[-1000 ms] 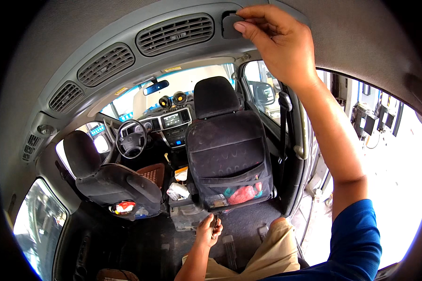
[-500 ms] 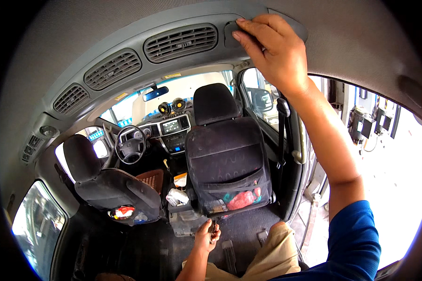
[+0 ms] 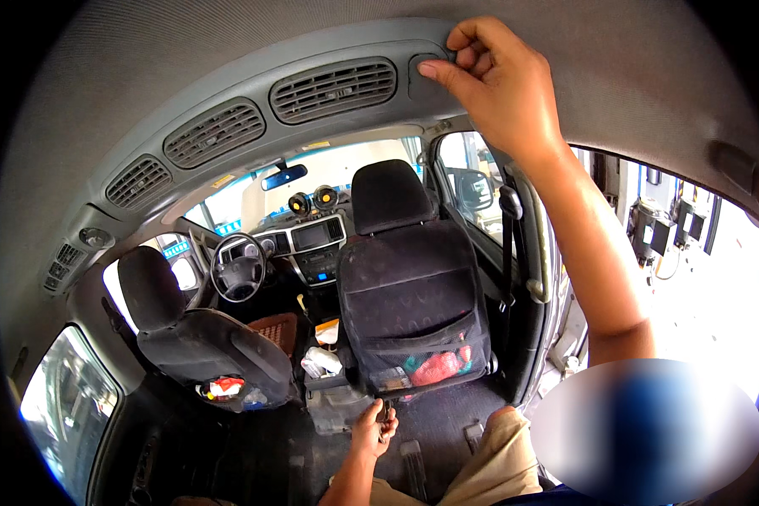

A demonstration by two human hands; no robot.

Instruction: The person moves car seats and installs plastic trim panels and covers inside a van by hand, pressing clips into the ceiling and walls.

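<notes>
Overhead panel (image 3: 371,40): grey plastic, matt. Vents (image 3: 333,90): slatted plastic, same dull finish. Small cover (image 3: 424,87): grey plastic, smooth, matt. Roof lining (image 3: 649,93): cloth, fine ribs. Seat back (image 3: 409,270): black cloth, dull, scuffed; pocket (image 3: 371,358) see-through mesh. Rear-view mirror (image 3: 284,177): glossy. Seat pad (image 3: 278,331): brown, coarse weave. Trousers (image 3: 485,451): tan cloth, matt.

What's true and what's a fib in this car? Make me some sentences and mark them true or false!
1. The right hand is up at the overhead vent panel. True.
2. The left hand is touching the ceiling. False: the left hand is down low, curled round a small dark item.
3. The steering wheel is on the right. False: the steering wheel is on the left.
4. A red bundle shows in the front passenger seat's mesh pocket. True.
</notes>
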